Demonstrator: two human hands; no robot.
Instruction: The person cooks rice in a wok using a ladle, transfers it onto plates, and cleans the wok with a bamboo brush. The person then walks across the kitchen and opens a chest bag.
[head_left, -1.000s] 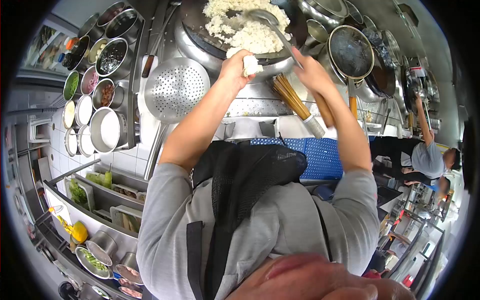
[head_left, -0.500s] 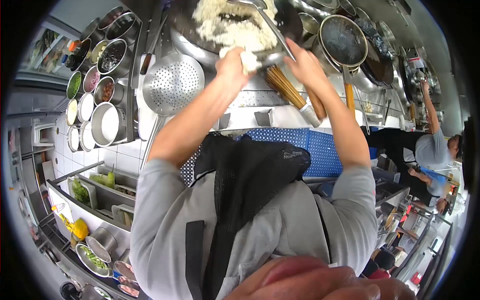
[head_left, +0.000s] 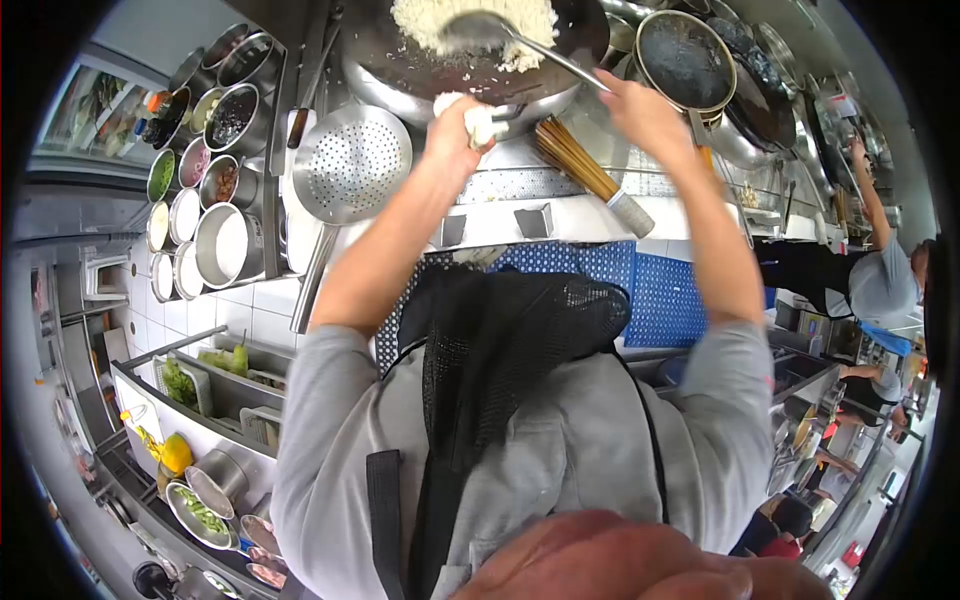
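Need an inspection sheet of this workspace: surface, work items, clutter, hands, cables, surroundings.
Surface: steel cooktop ledge, bamboo brush lying across it.
Work items: wok holding white rice; ladle over the rice, its head blurred.
Clutter: perforated strainer left of the wok, cookware to its right.
Left hand: gripping white cloth at the wok's near edge.
Right hand: closed on the ladle.
Cables: nothing seen.
Surroundings: ingredient pots at left, co-workers at far right.

Rice (head_left: 530, 18) lies in the wok (head_left: 430, 72), right of the strainer (head_left: 352, 165).

one head-worn camera looks forward and down, toward the wok (head_left: 432, 74)
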